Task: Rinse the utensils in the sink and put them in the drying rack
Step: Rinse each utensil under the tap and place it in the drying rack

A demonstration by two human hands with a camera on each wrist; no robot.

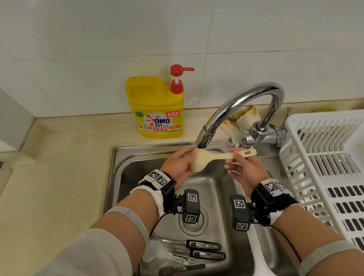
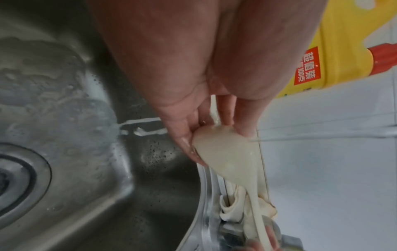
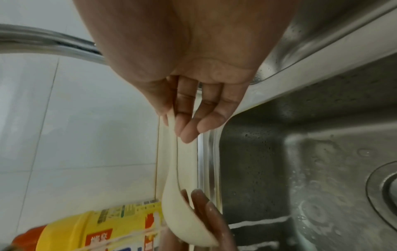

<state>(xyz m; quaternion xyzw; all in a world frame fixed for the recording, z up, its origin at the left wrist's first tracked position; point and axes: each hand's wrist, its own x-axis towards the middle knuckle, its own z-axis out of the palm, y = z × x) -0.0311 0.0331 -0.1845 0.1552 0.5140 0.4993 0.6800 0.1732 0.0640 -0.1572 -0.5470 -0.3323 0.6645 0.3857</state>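
Cream plastic, smooth and wet: the rice spoon [image 1: 202, 161] lies level under the spout of the faucet [image 1: 205, 139], over the sink [image 1: 134, 154]. Its handle end has an oval hole, past the right hand [image 1: 244, 168], whose thumb and fingers pinch the handle. The left hand [image 1: 180, 167] cups the bowl end, fingers curled round it. Water on the bowl is hard to make out from the head view. Below the grip, other utensils [image 1: 197, 250] lie in the basin, partly hidden by the left forearm. Right of the grip stands the white drying rack [image 1: 334, 170], cut off at the frame edge. Behind the left hand stands a yellow detergent bottle [image 1: 156, 109].
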